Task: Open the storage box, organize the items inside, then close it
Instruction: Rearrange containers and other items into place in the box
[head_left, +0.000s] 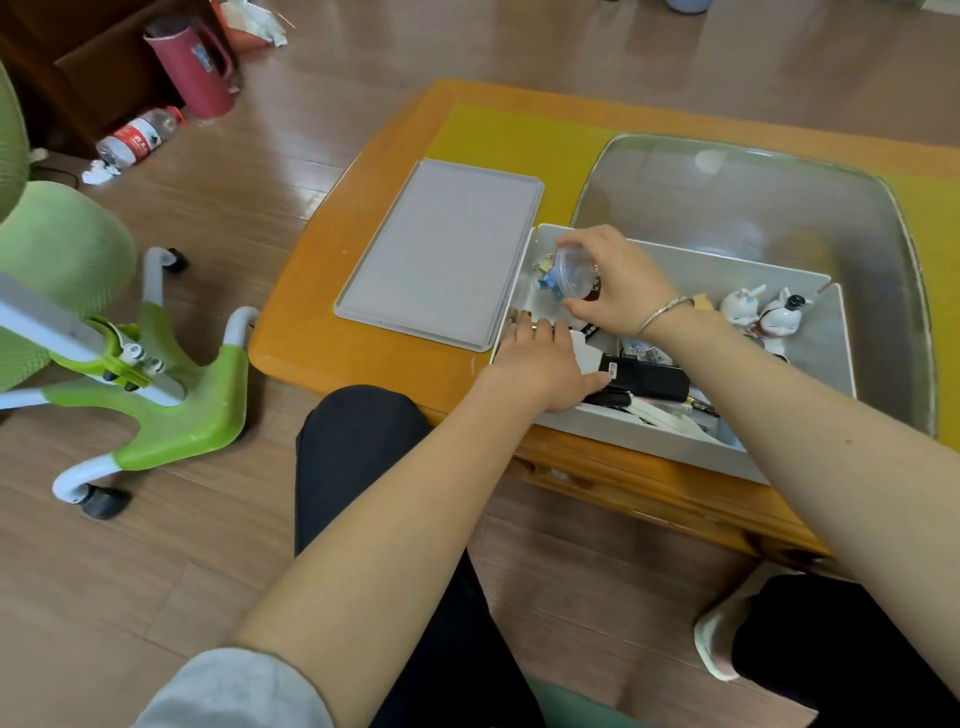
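Note:
The white storage box (675, 444) stands open on the wooden table, its grey lid (441, 249) lying flat to its left. My right hand (618, 286) grips a small clear round container (571, 273) over the box's far left corner. My left hand (540, 364) rests inside the box at its left wall, fingers curled over the rim; what they touch below is hidden. Inside lie a black case (649, 376), two white cat figurines (763, 312), pens and small bits.
A glass inset (779, 208) covers the table's right part, with a yellow mat (519, 140) behind. A green wheeled chair (130, 374) stands on the floor at left. A red jug (192, 67) and a plastic bottle (137, 137) lie further back.

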